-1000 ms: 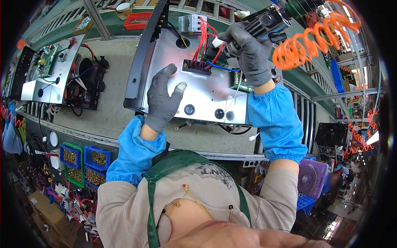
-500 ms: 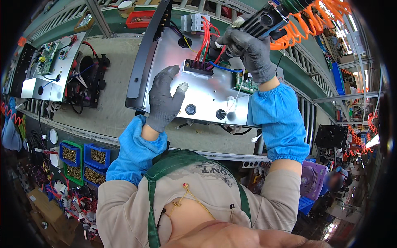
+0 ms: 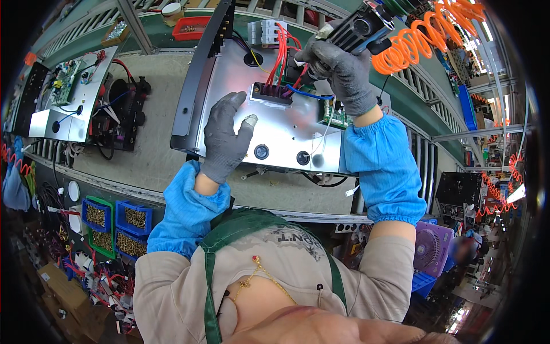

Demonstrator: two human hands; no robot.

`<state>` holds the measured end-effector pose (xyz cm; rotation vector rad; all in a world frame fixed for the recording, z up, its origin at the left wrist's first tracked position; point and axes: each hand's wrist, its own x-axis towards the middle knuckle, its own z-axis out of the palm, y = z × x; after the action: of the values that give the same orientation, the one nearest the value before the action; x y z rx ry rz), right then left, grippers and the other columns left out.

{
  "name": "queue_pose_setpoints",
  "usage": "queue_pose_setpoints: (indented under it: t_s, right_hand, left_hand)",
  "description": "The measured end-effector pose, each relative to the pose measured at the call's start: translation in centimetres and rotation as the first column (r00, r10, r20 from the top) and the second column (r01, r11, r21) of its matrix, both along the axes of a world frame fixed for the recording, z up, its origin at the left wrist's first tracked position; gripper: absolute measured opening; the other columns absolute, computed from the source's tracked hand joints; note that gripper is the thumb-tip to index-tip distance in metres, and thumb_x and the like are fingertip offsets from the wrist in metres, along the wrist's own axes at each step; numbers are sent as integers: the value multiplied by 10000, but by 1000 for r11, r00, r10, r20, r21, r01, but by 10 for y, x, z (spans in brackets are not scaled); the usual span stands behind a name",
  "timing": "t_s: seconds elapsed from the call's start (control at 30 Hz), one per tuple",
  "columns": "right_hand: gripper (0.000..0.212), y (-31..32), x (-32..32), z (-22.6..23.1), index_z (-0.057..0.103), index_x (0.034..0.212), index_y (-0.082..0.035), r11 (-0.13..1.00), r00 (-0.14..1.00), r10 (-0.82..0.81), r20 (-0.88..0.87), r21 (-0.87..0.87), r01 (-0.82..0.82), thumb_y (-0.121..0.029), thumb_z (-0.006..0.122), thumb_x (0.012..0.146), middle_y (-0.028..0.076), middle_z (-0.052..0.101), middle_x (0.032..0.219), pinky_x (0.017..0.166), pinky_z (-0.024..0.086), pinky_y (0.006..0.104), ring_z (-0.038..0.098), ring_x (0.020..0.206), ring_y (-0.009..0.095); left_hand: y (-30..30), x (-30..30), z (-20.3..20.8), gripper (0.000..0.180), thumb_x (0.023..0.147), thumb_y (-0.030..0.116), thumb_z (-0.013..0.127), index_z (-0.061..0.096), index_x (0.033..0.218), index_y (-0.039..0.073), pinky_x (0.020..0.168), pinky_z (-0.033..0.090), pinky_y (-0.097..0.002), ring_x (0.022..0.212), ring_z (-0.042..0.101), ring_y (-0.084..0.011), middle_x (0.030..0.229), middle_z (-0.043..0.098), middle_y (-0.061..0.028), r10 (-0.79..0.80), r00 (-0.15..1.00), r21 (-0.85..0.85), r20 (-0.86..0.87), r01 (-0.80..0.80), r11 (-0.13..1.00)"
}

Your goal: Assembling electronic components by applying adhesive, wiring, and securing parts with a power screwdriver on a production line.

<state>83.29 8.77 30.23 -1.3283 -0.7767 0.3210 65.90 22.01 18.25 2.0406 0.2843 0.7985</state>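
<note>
A bare metal chassis (image 3: 281, 127) with a tall dark side panel (image 3: 197, 86) lies in front of me. My gloved left hand (image 3: 225, 140) rests flat on its left part, fingers spread. My gloved right hand (image 3: 350, 80) is wrapped round a black power screwdriver (image 3: 361, 27) over the chassis's far right. The tool's tip is hidden behind that hand and the wires. Just left of it, red wires (image 3: 282, 51) run from a grey breaker block (image 3: 266, 32) to a black terminal block (image 3: 271, 93). A green circuit board (image 3: 338, 117) sits below my right wrist.
An orange coiled hose (image 3: 424, 40) hangs at the upper right. Another chassis with a circuit board (image 3: 67, 89) stands on the left of the conveyor. Blue bins of brass screws (image 3: 136, 218) are at the lower left, a red tray (image 3: 191, 28) behind. A purple fan (image 3: 432, 247) stands right.
The chassis has shifted slightly to the left. My right hand and the screwdriver have moved a little left too; my left hand has stayed spread on the metal.
</note>
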Motion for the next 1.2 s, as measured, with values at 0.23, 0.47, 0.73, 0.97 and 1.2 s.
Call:
queue_pose_setpoints:
  t_s: [0.23,0.47,0.73,0.97,1.2]
  right_hand:
    - [325,-1,7,3,523,1078,-44,997,996,57,-63,-44,-60,-77,648,780,204,655,807,486,464,272,612,595,181]
    - [337,1,1,4,510,1090,-45,997,998,40,-44,-67,-43,-82,646,784,193,654,797,533,504,295,646,654,214]
    - [202,2,-1,-1,603,831,33,999,993,-43,109,26,40,-168,623,818,123,631,703,588,521,303,630,632,181]
    - [316,-30,-11,41,603,816,43,996,965,-72,254,70,56,-272,574,806,55,522,633,567,440,265,466,532,90]
    - [213,-50,-35,44,577,863,14,991,949,-137,284,49,128,-191,575,804,58,527,649,691,496,338,491,551,117]
  left_hand:
    - [0,1,-2,410,771,124,627,562,1166,36,944,435,-387,1089,545,-308,1154,568,-172,-3,1000,21,15,2,1000]
    - [1,1,-2,404,768,126,623,567,1159,39,950,429,-393,1095,539,-313,1151,569,-175,3,1000,17,3,-3,1000]
    - [0,2,-1,388,771,127,626,577,1147,43,951,428,-392,1098,536,-315,1153,568,-175,-7,1000,31,5,7,999]
    - [1,2,-1,365,772,132,644,591,1124,50,928,441,-389,1081,547,-305,1149,571,-166,4,1000,2,25,-4,1000]
    - [3,4,-4,349,770,128,645,599,1108,53,928,440,-384,1076,549,-302,1126,584,-158,-9,1000,42,26,8,999]
